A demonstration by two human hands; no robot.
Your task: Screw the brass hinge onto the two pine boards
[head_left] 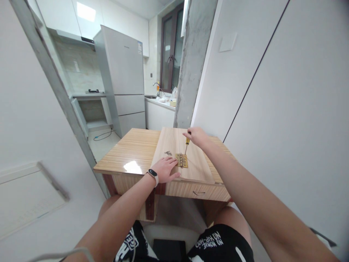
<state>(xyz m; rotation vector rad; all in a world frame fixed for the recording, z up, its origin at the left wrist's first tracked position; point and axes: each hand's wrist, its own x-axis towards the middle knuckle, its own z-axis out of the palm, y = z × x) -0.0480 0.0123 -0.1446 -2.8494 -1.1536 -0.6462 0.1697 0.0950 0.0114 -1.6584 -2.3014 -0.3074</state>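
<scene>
A brass hinge (181,160) lies across the seam of two light wooden boards (171,145) on a small wooden table (131,149). My left hand (165,169) rests flat on the left board, fingers spread, fingertips touching the hinge's left edge. My right hand (196,136) is closed around the yellow handle of a screwdriver (187,143), held upright with its tip on the hinge. A few small screws (168,153) lie on the board just behind my left hand.
A concrete pillar (192,62) and white wall panels stand right behind the table. A kitchen with a grey fridge (122,76) and a counter with a sink (160,100) lies beyond. My knees sit under the table's front edge.
</scene>
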